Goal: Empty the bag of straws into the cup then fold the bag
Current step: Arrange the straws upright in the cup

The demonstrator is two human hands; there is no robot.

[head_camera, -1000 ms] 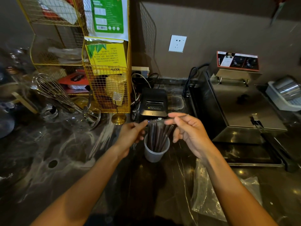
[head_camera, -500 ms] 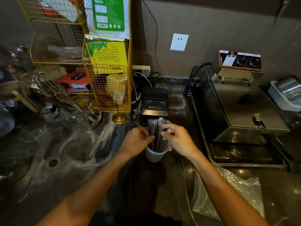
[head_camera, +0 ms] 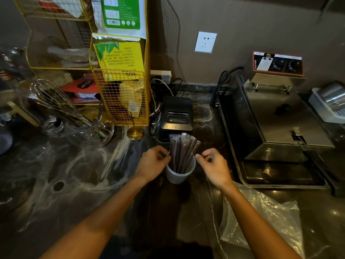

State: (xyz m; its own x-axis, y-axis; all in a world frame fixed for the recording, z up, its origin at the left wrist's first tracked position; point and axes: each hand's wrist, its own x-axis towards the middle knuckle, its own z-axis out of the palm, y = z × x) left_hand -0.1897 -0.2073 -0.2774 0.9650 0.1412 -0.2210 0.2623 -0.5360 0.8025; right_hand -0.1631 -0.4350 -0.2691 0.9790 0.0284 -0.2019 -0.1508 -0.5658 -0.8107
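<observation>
A grey cup (head_camera: 179, 175) stands on the dark counter with several brown wrapped straws (head_camera: 183, 152) upright in it, fanned a little to the right. My left hand (head_camera: 155, 162) sits just left of the cup's rim with curled fingers. A thin sliver shows at its fingertips, and I cannot tell whether it is held. My right hand (head_camera: 214, 165) is just right of the rim, thumb and forefinger pinched together with nothing visible between them. The clear plastic bag (head_camera: 272, 219) lies crumpled on the counter at the lower right, under my right forearm.
A black receipt printer (head_camera: 177, 116) stands right behind the cup. A steel fryer (head_camera: 276, 131) fills the right side. A yellow wire rack (head_camera: 121, 94) and a whisk (head_camera: 61, 105) in glassware are at the left. Cables run along the back wall.
Both hands dropped from above the straws to the bundle, then moved apart to either side of the cup. The straws now stand in the cup on their own.
</observation>
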